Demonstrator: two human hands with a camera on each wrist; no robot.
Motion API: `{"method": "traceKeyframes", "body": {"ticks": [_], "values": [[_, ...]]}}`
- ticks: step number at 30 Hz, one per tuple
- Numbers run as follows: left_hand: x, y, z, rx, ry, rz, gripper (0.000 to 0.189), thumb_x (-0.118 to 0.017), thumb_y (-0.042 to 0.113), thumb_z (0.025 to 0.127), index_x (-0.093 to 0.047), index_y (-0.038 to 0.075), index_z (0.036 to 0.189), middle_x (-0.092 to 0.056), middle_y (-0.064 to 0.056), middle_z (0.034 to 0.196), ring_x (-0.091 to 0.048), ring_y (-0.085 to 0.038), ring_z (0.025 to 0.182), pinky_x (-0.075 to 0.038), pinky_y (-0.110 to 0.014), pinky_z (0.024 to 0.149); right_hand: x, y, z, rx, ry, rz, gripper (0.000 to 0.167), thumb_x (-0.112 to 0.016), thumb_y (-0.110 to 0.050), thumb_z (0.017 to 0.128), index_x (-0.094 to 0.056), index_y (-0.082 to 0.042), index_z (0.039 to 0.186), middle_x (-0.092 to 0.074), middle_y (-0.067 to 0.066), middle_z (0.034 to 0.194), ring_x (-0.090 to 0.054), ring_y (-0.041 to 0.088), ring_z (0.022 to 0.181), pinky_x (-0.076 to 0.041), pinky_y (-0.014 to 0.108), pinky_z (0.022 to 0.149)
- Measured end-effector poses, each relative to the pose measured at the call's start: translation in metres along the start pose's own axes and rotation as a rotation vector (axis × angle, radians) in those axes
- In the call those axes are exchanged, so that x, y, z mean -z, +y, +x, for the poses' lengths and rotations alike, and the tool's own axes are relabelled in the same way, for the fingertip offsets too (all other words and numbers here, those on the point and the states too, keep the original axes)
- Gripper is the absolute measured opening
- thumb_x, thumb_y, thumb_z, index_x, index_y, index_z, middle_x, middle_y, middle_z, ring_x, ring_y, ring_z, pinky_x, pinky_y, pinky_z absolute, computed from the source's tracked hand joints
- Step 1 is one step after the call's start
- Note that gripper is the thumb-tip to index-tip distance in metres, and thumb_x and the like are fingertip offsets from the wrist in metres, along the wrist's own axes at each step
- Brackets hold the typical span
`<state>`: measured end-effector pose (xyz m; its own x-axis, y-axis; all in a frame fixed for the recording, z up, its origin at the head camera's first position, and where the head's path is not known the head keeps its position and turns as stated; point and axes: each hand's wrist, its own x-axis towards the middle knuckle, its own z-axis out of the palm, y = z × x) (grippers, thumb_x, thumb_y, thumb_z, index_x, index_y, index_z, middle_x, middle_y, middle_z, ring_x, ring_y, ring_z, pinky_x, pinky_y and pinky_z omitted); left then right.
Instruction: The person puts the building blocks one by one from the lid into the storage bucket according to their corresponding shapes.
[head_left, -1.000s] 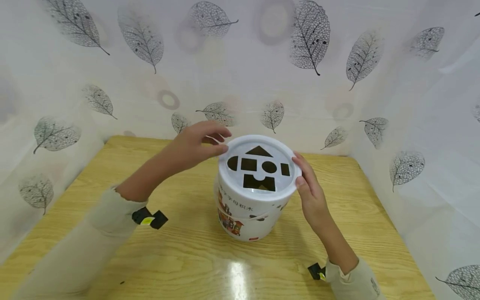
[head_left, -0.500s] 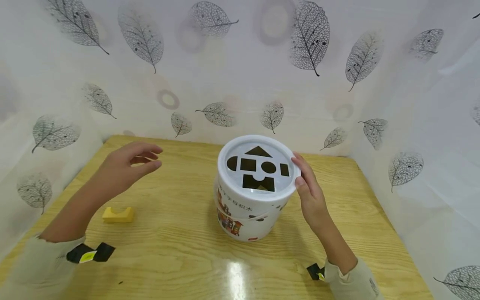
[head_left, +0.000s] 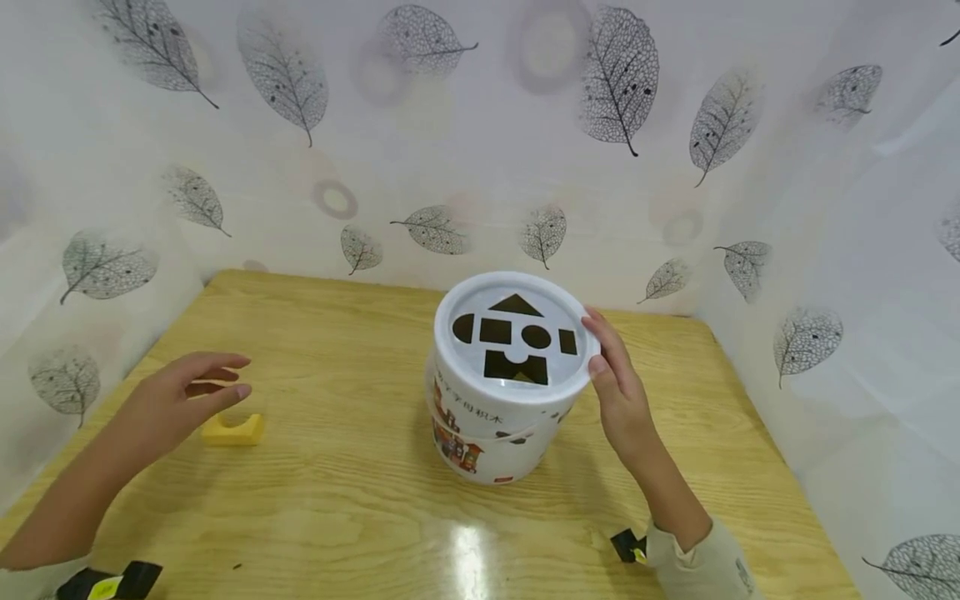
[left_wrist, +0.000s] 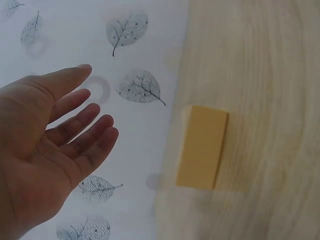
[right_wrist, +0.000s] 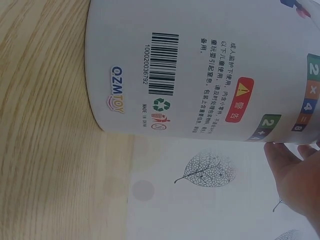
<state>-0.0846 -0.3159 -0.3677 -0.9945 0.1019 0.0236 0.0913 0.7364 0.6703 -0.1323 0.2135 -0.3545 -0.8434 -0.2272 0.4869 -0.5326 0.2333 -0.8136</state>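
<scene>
My left hand point(head_left: 176, 400) is raised near a yellow arch block point(head_left: 233, 431), fingers loosely bent and holding nothing. Seen from the left wrist, the same block point(left_wrist: 202, 147) lies on the table, apart from the hand point(left_wrist: 55, 135). A white toy-block bucket point(head_left: 487, 433) stands upright, and its lid point(head_left: 468, 367) has several cut-outs: a triangle, a square, a circle, a half-round, a rectangle and an arch shape. My right hand point(head_left: 622, 400) holds the bucket's rim from the right, thumb at the near side and fingertips over the lid's edge.
The wooden table point(head_left: 337, 517) carries the bucket and the block. White cloth point(head_left: 480, 150) printed with grey leaves hangs behind the table and along both sides. The bucket's thin handle point(head_left: 468, 433) hangs down across its front.
My left hand has left the lid's left edge and moved left and down toward the block, which its arm hid before. The right hand and the bucket stay put.
</scene>
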Motion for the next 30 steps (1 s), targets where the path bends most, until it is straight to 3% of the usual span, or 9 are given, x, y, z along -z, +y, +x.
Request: {"method": "traceKeyframes", "body": {"ticks": [4, 10, 13, 17, 23, 30], "values": [[-0.005, -0.022, -0.012, 0.038, 0.004, -0.016, 0.055, -0.062, 0.038, 0.101, -0.05, 0.008, 0.146, -0.051, -0.018, 0.141, -0.048, 0.022, 0.096, -0.055, -0.02, 0.071, 0.0, 0.001, -0.001, 0.007, 0.003, -0.001, 0.046, -0.034, -0.013, 0.109, -0.038, -0.01, 0.155, -0.029, 0.004, 0.165, -0.021, 0.017, 0.154, -0.025, 0.018, 0.12], [-0.009, -0.053, -0.022, 0.058, 0.007, -0.034, 0.057, -0.065, 0.033, 0.1, -0.049, 0.003, 0.145, -0.048, -0.014, 0.14, -0.041, 0.027, 0.1, -0.05, -0.009, 0.074, -0.001, -0.001, -0.001, 0.004, 0.012, 0.012, 0.046, -0.034, -0.011, 0.109, -0.039, -0.009, 0.154, -0.027, 0.01, 0.165, -0.022, 0.018, 0.154, -0.026, 0.017, 0.119], [-0.011, -0.064, -0.026, 0.067, 0.0, -0.058, 0.058, -0.066, 0.029, 0.1, -0.048, -0.002, 0.145, -0.049, -0.02, 0.14, -0.04, 0.027, 0.1, -0.048, -0.005, 0.074, -0.001, -0.001, -0.001, 0.002, 0.002, 0.004, 0.046, -0.034, -0.013, 0.109, -0.038, -0.01, 0.155, -0.026, 0.011, 0.165, -0.021, 0.018, 0.154, -0.026, 0.018, 0.119], [-0.013, -0.072, -0.029, 0.118, -0.047, -0.077, 0.065, -0.065, 0.032, 0.1, -0.041, -0.004, 0.149, -0.046, -0.032, 0.144, -0.041, 0.027, 0.097, -0.051, -0.009, 0.074, 0.0, 0.0, -0.001, 0.011, 0.003, -0.006, 0.046, -0.034, -0.013, 0.109, -0.038, -0.011, 0.155, -0.026, 0.012, 0.165, -0.021, 0.019, 0.155, -0.026, 0.018, 0.12], [-0.017, -0.077, -0.029, 0.166, -0.129, -0.09, 0.07, -0.063, 0.038, 0.1, -0.037, -0.001, 0.152, -0.043, -0.03, 0.148, -0.041, 0.027, 0.098, -0.054, -0.015, 0.076, -0.001, 0.001, -0.001, 0.012, -0.005, 0.001, 0.046, -0.034, -0.016, 0.109, -0.038, -0.012, 0.155, -0.026, 0.01, 0.166, -0.02, 0.018, 0.155, -0.026, 0.018, 0.12], [-0.021, -0.077, -0.027, 0.188, -0.166, -0.105, 0.07, -0.063, 0.038, 0.1, -0.037, -0.002, 0.152, -0.04, -0.032, 0.15, -0.041, 0.026, 0.097, -0.056, -0.02, 0.077, 0.0, 0.001, 0.0, 0.019, -0.004, -0.002, 0.046, -0.034, -0.015, 0.109, -0.037, -0.011, 0.155, -0.027, 0.005, 0.165, -0.021, 0.018, 0.154, -0.026, 0.019, 0.12]]}}
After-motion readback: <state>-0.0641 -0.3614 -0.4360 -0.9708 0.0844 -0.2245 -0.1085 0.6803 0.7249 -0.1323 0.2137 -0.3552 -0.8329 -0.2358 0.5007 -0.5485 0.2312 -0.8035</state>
